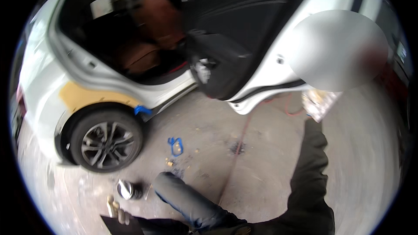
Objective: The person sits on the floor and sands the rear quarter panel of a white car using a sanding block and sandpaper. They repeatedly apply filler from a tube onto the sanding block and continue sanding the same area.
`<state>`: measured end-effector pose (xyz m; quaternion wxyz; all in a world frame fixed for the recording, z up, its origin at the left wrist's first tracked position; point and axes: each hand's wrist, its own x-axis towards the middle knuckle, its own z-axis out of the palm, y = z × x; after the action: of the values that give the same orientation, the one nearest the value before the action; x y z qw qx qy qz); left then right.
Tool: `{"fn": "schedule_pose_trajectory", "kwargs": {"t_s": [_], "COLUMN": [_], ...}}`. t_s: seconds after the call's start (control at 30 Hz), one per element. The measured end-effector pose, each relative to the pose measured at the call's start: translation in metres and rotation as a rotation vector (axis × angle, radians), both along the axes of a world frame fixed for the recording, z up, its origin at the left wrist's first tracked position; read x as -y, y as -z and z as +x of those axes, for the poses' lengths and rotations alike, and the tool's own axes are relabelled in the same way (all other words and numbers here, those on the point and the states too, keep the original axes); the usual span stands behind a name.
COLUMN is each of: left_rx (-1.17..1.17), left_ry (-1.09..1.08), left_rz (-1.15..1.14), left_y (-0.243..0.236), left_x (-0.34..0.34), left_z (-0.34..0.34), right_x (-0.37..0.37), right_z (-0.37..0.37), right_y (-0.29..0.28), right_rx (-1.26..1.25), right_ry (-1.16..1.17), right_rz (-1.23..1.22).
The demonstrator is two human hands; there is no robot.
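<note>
While the left hand (118, 212) meets a dark flat piece (115, 227) at lower left, the right hand (318, 105) is outstretched at centre right, both grips too blurred to tell, so the step in hand looks like a reach whose next move calls for steady control

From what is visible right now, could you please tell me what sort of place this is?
Probably a car body repair shop: the white car has a tan patch above its wheel, and a metal can sits nearby on the floor.
</note>
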<state>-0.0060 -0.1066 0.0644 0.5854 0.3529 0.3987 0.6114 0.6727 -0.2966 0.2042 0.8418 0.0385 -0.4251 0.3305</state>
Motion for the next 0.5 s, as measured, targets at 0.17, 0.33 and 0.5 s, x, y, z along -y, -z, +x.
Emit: {"fn": "schedule_pose_trajectory", "kwargs": {"t_s": [0.17, 0.33, 0.5], "left_rx": [0.415, 0.470, 0.474], "left_ry": [0.223, 0.135, 0.169], "left_rz": [0.161, 0.144, 0.199], "left_y": [0.028, 0.048, 0.027], "left_x": [0.009, 0.018, 0.013], "left_z": [-0.042, -0.052, -0.047], "right_x": [0.017, 0.014, -0.022], "right_z": [-0.002, -0.024, -0.085], "right_y": [0.006, 0.009, 0.008], "right_rx": [0.006, 0.057, 0.116], "right_ry": [0.094, 0.191, 0.207], "right_rz": [-0.125, -0.265, -0.392]}}
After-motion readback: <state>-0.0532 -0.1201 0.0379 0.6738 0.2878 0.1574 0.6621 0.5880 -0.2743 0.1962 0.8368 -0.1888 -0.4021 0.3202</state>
